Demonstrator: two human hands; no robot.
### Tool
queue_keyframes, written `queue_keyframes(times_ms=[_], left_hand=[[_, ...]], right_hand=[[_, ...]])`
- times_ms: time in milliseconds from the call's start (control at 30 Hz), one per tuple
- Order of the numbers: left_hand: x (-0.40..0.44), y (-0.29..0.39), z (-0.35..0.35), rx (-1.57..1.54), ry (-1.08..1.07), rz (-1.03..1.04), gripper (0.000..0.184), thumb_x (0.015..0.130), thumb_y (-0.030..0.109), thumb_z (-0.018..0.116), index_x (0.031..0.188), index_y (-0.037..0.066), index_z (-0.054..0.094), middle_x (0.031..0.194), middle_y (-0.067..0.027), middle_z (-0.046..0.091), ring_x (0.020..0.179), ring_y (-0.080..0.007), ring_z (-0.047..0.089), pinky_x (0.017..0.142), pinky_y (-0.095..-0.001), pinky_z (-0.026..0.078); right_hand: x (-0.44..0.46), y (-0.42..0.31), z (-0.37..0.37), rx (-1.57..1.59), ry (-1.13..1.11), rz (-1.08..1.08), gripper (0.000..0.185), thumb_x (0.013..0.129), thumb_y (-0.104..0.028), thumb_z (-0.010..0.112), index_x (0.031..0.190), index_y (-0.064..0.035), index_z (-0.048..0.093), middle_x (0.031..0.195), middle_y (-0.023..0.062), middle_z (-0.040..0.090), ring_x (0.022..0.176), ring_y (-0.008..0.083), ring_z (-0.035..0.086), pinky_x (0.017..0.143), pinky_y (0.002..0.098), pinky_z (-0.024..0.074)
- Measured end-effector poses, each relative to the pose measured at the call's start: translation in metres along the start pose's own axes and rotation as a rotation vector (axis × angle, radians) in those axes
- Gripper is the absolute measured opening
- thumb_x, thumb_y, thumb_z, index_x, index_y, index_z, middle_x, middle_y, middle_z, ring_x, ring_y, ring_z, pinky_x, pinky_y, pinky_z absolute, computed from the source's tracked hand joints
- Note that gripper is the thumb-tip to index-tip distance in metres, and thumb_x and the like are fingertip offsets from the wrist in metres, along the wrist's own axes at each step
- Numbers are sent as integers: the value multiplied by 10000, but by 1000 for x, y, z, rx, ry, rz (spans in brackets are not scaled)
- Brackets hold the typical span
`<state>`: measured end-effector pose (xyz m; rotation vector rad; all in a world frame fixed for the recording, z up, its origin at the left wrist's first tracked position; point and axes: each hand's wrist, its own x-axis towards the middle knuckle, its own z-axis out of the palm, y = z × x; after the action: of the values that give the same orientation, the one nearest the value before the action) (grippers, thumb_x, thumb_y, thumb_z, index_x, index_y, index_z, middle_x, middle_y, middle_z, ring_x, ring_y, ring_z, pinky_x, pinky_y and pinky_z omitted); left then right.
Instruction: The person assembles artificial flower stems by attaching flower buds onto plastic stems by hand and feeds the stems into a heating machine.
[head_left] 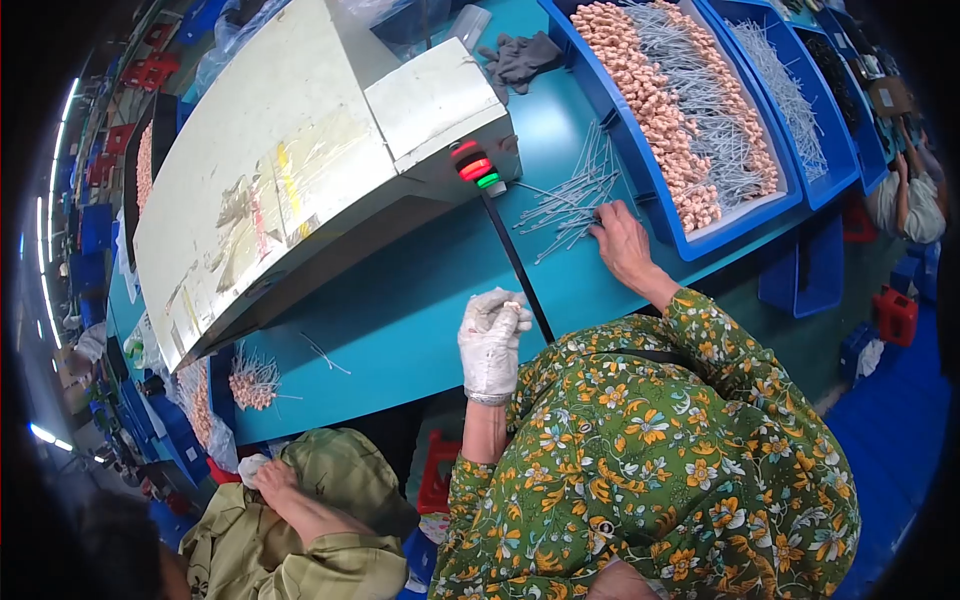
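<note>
My left hand (492, 345), in a white glove, is raised before the floral shirt with its fingers pinched together. A tiny pale peach spot shows at the fingertips, too small to name. My right hand (622, 243) is bare and rests at the near right end of a loose pile of thin grey-white rods (572, 200) on the teal tabletop. Its thumb and fingers are closed on rod ends there; how many is hidden. Beside it stands a blue bin (690, 247) holding bundles of grey rods with peach-coloured tips (655, 115).
A worn white metal housing (290, 170) covers much of the table's left. A black pole with a red and green lamp (474, 165) leans between. A dark glove (525, 60) lies behind. More blue bins (830, 185) stand right. A co-worker's hand (275, 480) is lower left.
</note>
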<state>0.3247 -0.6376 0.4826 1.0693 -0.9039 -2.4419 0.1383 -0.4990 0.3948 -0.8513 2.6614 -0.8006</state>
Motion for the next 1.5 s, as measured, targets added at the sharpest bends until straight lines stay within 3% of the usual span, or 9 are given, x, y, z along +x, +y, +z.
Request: queue_keyframes(times_ms=[67,267,467,567,700,800,1133,1433,1500], left_hand=[[-3,-1,0,13,21,1,171,826,-33,593,982,8,533,934,-140,559,745,-153,520,628,-253,457],[-11,0,6,15,59,-4,183,818,-46,596,984,0,532,940,-160,568,755,-170,537,636,-273,467],[-4,1,17,14,46,1,196,819,-40,597,995,6,525,925,-152,562,748,-174,547,626,-265,473],[-3,11,31,-1,35,7,177,824,-23,600,982,15,529,908,-135,559,749,-172,547,615,-250,463],[-4,18,42,-38,2,33,185,826,-22,599,991,26,530,909,-129,566,751,-173,549,615,-255,464],[-8,24,51,-55,4,34,187,829,-24,595,996,30,533,915,-134,576,757,-175,551,615,-259,465],[-25,33,63,47,-2,61,201,818,-17,616,997,26,537,922,-159,601,743,-194,594,602,-252,494],[-32,36,62,84,52,44,186,813,-32,612,984,1,546,916,-153,601,747,-191,607,617,-259,506],[-32,38,55,266,-41,57,204,806,-44,602,996,-12,535,917,-139,592,763,-183,605,639,-263,511]], right_hand=[[4,5,1,-37,-72,29,115,777,-42,588,848,-12,504,824,162,499,797,356,546,663,445,443],[11,12,-12,-44,35,-233,79,788,-20,550,826,-5,483,812,159,503,744,364,531,632,444,432],[10,-33,-66,503,-238,-132,85,794,62,477,867,20,491,752,120,482,631,241,511,560,338,408],[-1,-61,-90,578,-294,-175,160,788,71,471,925,11,530,734,97,464,587,198,479,535,309,389],[-10,-80,-112,568,-410,-253,169,786,71,479,923,7,554,728,100,462,589,212,483,534,316,382],[-13,-86,-118,524,-395,-382,160,783,69,502,914,0,561,725,111,454,614,240,489,546,323,384],[-14,-99,-133,475,-376,-474,134,769,74,542,884,7,535,736,133,464,637,294,514,556,364,407],[-14,-103,-136,581,-449,-382,118,776,49,546,886,7,550,732,133,547,641,274,552,550,345,417],[-15,-104,-137,643,-426,-321,118,775,39,559,886,6,577,723,128,561,622,261,554,548,335,419]])
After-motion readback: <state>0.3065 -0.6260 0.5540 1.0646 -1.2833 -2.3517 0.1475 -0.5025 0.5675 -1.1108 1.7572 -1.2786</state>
